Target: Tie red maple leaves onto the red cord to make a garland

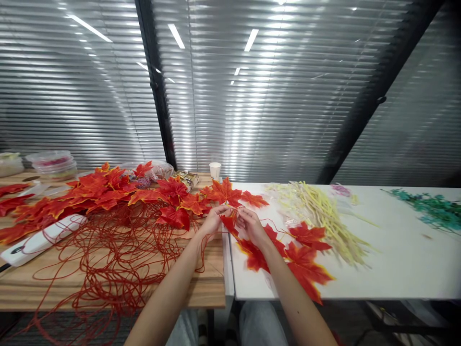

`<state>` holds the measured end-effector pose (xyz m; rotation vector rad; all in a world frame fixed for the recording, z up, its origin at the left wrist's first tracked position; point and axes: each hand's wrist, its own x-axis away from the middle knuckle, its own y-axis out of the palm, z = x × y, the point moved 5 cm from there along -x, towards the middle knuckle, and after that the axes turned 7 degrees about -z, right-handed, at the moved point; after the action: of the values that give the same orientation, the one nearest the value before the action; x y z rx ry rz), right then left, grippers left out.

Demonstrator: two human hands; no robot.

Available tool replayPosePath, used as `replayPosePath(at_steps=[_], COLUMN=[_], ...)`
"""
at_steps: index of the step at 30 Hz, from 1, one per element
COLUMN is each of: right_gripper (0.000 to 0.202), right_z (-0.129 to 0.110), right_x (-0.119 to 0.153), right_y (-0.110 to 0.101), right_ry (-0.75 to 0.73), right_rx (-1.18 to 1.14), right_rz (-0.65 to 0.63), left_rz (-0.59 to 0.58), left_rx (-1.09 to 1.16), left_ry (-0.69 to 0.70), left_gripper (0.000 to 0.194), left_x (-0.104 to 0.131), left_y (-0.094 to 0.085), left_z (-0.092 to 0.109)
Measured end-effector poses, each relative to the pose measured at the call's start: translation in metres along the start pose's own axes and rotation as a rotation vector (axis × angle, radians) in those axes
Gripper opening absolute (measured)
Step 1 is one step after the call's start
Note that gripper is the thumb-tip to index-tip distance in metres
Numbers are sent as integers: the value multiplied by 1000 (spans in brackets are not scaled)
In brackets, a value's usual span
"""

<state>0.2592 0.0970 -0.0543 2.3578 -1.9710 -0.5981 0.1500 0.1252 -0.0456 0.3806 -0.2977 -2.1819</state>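
My left hand (pixel 213 220) and my right hand (pixel 251 225) meet close together above the seam between two tables, fingertips pinched on a thin red cord. A red artificial maple leaf (pixel 229 225) hangs just below the fingertips, between the hands. More red maple leaves with yellow edges (pixel 308 269) lie under and beside my right forearm. To the left, a loose tangle of red cord (pixel 118 254) spreads over the wooden table and droops past its front edge. Behind my left hand, a maple leaf (pixel 225 191) lies at the end of a long heap of leaves (pixel 97 187).
A white power strip (pixel 46 240) lies on the wooden table (pixel 201 288) at left, with stacked plastic tubs (pixel 54 166) behind. A paper cup (pixel 215 170) stands at the back. On the white table (pixel 396 269) are pale yellow strips (pixel 324 216) and green foliage (pixel 428 206).
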Motion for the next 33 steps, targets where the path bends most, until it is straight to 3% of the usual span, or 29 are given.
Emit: replayPosePath(at_steps=[12,33], right_gripper=[28,29], right_z=[-3,-1], right_x=[2,3], right_y=[2,-4], right_ry=[19,23], right_rx=[-121,7], right_rz=[1,46], left_rz=[31,9], left_rx=[-19,-115], left_ry=[-5,51], left_gripper=[21,26], left_x=[2,6], left_y=[2,4], left_z=[4,12])
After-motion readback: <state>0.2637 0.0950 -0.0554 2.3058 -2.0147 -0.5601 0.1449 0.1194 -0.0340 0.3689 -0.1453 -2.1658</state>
